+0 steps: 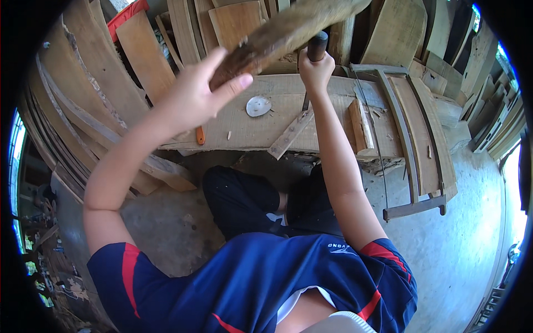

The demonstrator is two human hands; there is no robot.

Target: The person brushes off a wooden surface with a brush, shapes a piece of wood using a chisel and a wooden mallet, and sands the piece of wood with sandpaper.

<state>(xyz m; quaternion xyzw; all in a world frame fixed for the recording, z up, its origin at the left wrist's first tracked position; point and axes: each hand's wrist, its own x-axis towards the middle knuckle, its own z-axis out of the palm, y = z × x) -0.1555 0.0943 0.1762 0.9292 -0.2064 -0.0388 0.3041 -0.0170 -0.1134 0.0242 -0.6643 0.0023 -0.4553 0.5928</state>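
Observation:
My left hand (200,89) is raised, wrapped round a thick, rough wooden club (283,33) that slants up to the upper right. My right hand (315,69) grips the dark handle of a chisel (317,43); its narrow blade reaches down to a pale wood strip (290,134), which lies slanting over the near edge of the plank bench (222,133). A round white dish-like object (259,105) lies left of the strip. An orange-handled tool (200,135) rests near the bench's left part. A split wood block (362,127) sits right of the chisel.
A wooden frame saw (412,208) leans across the bench's right end, over more boards (425,155). Tall boards (94,83) stand stacked along the left and back, and more (394,30) at the back right. My crossed legs (239,202) are on the concrete floor (472,222) below the bench.

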